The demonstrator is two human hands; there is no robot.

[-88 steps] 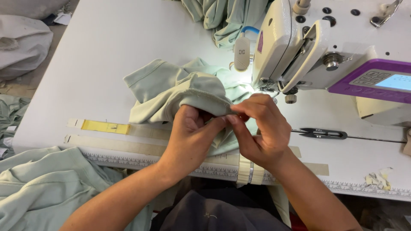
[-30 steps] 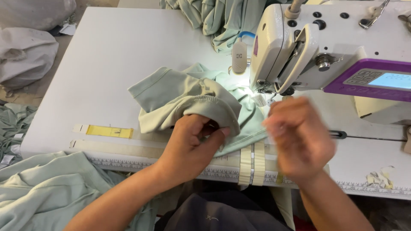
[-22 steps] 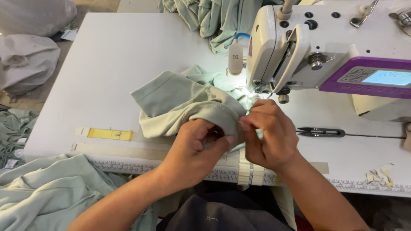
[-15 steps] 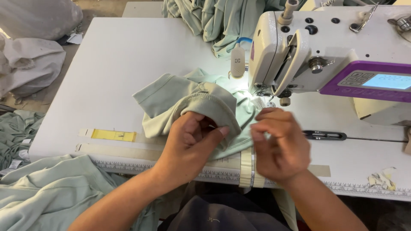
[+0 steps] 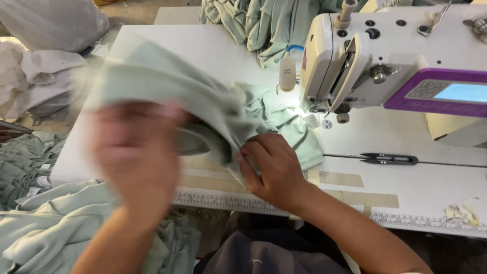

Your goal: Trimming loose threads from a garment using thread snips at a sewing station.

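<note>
Fingers of the right hand (image 5: 274, 170) pinch the pale green garment (image 5: 264, 116).

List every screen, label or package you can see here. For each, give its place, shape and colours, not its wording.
Screen: sewing machine front, far right; pale blue rectangle in a purple panel.
Button pad: left of the screen; small grey square.
Tag: hanging left of the machine head; white, rounded oblong.
</note>
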